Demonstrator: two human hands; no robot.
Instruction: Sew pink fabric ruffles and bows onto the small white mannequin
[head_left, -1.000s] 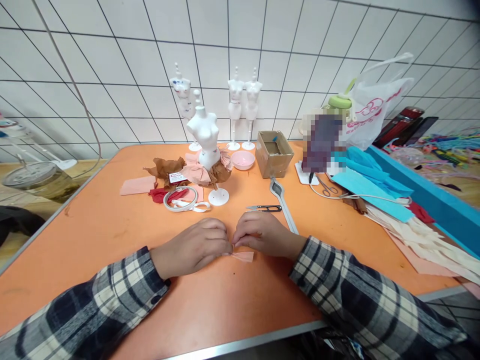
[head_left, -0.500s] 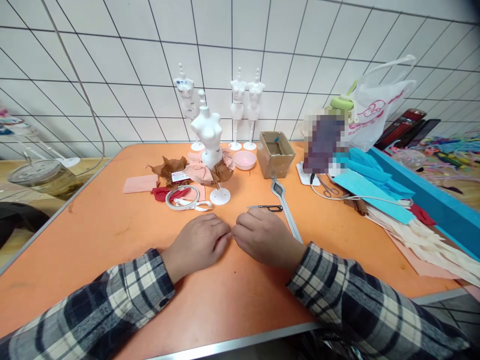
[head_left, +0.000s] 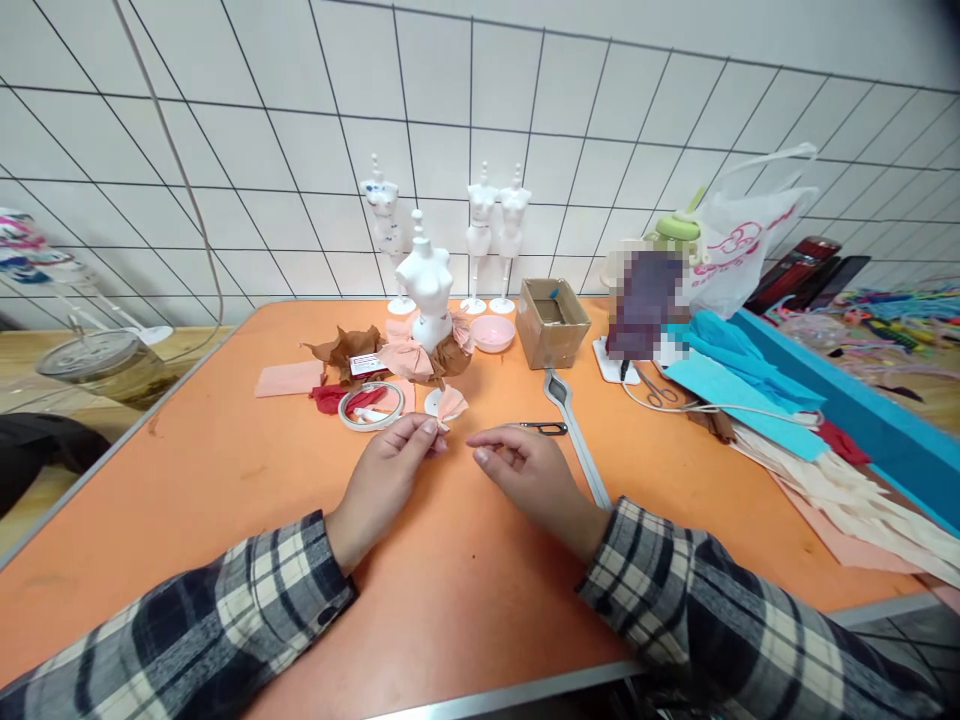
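Note:
My left hand (head_left: 388,474) pinches a small fan-shaped piece of peach crepe paper (head_left: 453,404), gathered at its lower end. Just to its right, my right hand (head_left: 534,478) hovers with the index finger stretched out and the thumb slightly apart, and nothing shows between them. Behind the hands stands a white mini dress form (head_left: 425,280) with peach and brown crinkled paper around its lower body. The held piece partly covers its round base. Thread snips (head_left: 553,428) lie beyond my right hand, their blade partly hidden.
Double-sided tape rolls (head_left: 358,422) lie left among red, brown and peach paper scraps. A pink bowl (head_left: 493,333), a cardboard box (head_left: 553,322) and more dress forms (head_left: 480,225) stand behind. A grey zipper-like strip (head_left: 581,440), scissors (head_left: 658,392) and blue paper (head_left: 750,395) lie to the right.
My hands, which were together with fingers curled down, have parted. The peach paper piece now shows upright in my left hand, and my right fingers have loosened. The view has tilted slightly upward.

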